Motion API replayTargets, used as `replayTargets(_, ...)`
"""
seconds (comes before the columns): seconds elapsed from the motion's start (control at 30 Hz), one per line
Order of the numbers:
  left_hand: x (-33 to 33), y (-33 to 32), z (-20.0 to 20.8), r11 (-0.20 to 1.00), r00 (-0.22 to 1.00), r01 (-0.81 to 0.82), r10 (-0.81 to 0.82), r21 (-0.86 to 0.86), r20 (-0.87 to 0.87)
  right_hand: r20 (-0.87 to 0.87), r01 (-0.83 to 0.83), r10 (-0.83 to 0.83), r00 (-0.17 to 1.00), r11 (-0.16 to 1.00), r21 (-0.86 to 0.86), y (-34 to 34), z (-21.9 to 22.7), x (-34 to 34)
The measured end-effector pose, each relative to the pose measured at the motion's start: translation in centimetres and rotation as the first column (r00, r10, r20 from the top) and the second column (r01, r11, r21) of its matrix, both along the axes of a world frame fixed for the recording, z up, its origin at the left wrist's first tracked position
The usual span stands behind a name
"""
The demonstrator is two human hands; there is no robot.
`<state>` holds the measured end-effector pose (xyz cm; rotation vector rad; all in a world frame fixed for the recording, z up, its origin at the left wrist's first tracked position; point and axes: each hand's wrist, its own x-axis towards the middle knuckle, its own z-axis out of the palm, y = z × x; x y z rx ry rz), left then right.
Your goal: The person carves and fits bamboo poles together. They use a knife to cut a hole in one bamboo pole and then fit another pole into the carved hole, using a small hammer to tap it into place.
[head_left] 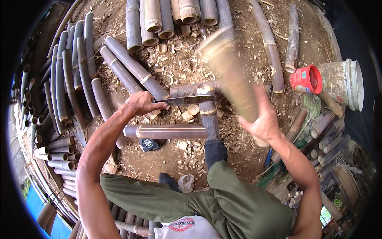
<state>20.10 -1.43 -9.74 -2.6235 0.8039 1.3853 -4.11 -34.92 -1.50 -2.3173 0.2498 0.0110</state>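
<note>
My left hand (141, 102) is closed round the handle end of a machete (187, 100). Its dark blade reaches right, lying across the end of a bamboo piece (209, 115) in front of my leg. Raised on the right, my right hand (262, 121) grips the lower end of a thick bamboo piece (229, 67), which is smeared by motion and tilts up to the left. Its far end is apart from the blade. A bamboo length (167, 131) lies crosswise just nearer to me than the machete, and a bamboo log (185, 91) lies just beyond it.
Wood chips litter the dirt floor. A tape measure (149, 145) lies by the crosswise bamboo. Cut bamboo lengths (159, 24) are lined up at the back, with more stacked left and right. A red tub (305, 79) and a whitish bucket (342, 84) stand at right.
</note>
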Motion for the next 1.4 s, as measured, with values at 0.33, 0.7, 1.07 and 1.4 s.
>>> replayTargets(0.33,6.6,-7.7,8.5,0.891,0.831,0.439,-0.452,0.116,0.325,0.201,0.057,-0.148,0.968,0.916,0.398,-1.6,3.0,0.6)
replayTargets(0.7,-13.0,2.4,1.7,0.894,0.895,-0.146,0.302,-0.423,0.329,0.006,0.171,-0.187,0.982,0.912,0.374,-2.9,2.7,-2.2)
replayTargets(1.07,-13.2,3.5,1.1,0.950,0.962,-0.046,0.126,-0.310,0.244,0.005,0.076,-0.081,0.997,0.949,0.305,-2.7,3.8,-1.7)
replayTargets(1.4,-12.2,4.0,-0.3,0.969,0.972,-0.009,0.067,-0.249,0.225,0.120,-0.141,0.133,0.984,0.988,0.063,-1.4,3.6,-2.3)
